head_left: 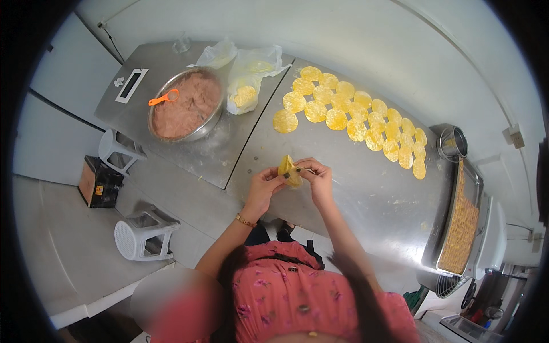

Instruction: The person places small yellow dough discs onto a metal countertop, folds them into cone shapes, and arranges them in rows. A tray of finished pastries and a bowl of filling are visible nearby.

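Over the near edge of the steel table, my left hand (266,190) pinches a yellow round wrapper (290,171) from its left side. The wrapper is folded upward between my hands, and what it may hold inside I cannot make out. My right hand (318,178) has its fingers closed on the wrapper's right edge. Beyond my hands, several flat yellow wrappers (336,119) lie in slanting rows. To the left stands a big metal bowl (214,119) of pinkish ground filling (191,111), with an orange-handled scoop (164,97) resting on it.
Plastic bags (251,71) with yellow wrappers sit behind the bowl. At right are a metal pot (452,143) and a tray (439,243) with small brownish-yellow pieces. White stools (143,233) stand on the left. A blurred person (177,306) is close at lower left.
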Demonstrator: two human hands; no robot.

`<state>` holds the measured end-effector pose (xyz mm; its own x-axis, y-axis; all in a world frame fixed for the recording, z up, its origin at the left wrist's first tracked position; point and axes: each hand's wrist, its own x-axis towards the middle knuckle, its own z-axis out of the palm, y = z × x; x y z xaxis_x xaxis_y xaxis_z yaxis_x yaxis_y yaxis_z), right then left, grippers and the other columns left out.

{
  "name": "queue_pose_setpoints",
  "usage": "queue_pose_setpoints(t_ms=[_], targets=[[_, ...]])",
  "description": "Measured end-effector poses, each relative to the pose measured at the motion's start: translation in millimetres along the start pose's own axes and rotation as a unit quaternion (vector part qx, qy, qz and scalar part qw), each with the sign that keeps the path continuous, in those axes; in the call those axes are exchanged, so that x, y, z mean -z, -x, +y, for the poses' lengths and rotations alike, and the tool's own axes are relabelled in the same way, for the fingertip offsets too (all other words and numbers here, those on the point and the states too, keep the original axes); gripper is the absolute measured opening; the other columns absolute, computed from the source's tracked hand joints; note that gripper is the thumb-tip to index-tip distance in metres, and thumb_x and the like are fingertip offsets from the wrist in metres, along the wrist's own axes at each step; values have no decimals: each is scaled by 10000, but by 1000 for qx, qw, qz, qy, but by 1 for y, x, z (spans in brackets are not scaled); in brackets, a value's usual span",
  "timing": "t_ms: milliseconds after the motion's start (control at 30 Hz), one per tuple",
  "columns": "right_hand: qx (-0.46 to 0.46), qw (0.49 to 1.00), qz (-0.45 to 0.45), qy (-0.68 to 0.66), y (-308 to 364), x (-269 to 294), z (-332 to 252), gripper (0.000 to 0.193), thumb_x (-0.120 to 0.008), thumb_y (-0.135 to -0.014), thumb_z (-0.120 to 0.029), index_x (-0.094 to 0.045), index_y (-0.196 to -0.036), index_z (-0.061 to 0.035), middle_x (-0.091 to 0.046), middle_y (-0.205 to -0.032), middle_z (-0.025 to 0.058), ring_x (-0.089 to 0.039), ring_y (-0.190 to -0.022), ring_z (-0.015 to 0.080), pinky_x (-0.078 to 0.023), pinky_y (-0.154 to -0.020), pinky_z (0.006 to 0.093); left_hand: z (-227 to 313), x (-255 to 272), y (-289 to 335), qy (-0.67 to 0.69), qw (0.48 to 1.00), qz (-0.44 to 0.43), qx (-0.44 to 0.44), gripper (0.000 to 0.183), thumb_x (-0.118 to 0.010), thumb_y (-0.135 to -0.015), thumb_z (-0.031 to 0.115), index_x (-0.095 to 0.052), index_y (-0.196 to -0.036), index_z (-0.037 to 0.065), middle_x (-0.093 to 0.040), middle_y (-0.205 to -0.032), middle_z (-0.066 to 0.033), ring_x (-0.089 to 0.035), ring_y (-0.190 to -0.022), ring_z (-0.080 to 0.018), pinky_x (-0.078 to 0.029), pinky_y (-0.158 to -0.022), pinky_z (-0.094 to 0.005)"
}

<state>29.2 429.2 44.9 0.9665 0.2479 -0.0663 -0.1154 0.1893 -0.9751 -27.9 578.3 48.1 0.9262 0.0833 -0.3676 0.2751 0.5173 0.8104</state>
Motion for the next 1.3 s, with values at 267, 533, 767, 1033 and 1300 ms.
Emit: queue_pose_setpoints(t_ms=[267, 533, 767, 1033, 1300], targets=[[-159, 921, 93, -344, -45, 18, 2, 278, -417, -936, -153, -474, -1141, 27, -584, -1062, 123, -602, -938, 219, -486, -854, 354, 17, 19, 2, 13, 1000, 1, -2, 207, -592, -852, 79, -580, -1037, -13, -612, -974, -46, -606, -869, -118, -517, -796, -250], [121, 875, 239, 404, -116, 51, 52, 338, -553, -838, -106, -502, -1151, 11, -557, -1108, 160, -521, -1027, 305, -408, -916, 414, 48, 54, 1, 24, 1000, 8, 0, 187, -564, -868, 66, -575, -1037, -14, -614, -975, -46, -606, -895, -120, -514, -807, -253], [190, 797, 166, 548, -88, 21, 77, 221, -611, -770, -79, -640, -989, -72, -565, -1125, 118, -513, -1037, 305, -409, -905, 399, 67, 80, -11, 33, 999, -24, 22, 165, -556, -871, 59, -577, -1021, -7, -614, -971, -46, -605, -900, -117, -511, -816, -256], [177, 800, 201, 537, -96, 17, 81, 182, -600, -775, -62, -645, -951, -67, -592, -1083, 119, -541, -1008, 316, -422, -890, 408, 81, 106, -35, 13, 995, -75, 61, 178, -571, -860, 53, -576, -1026, -13, -609, -966, -39, -604, -877, -110, -512, -807, -241], [169, 901, 212, 339, -66, -52, 31, 199, -610, -747, -1, -628, -944, -14, -622, -1021, 101, -591, -937, 233, -459, -837, 320, 79, 107, -56, -8, 992, -97, 78, 185, -570, -872, 64, -576, -1046, -1, -583, -965, -25, -581, -881, -95, -509, -802, -247]])
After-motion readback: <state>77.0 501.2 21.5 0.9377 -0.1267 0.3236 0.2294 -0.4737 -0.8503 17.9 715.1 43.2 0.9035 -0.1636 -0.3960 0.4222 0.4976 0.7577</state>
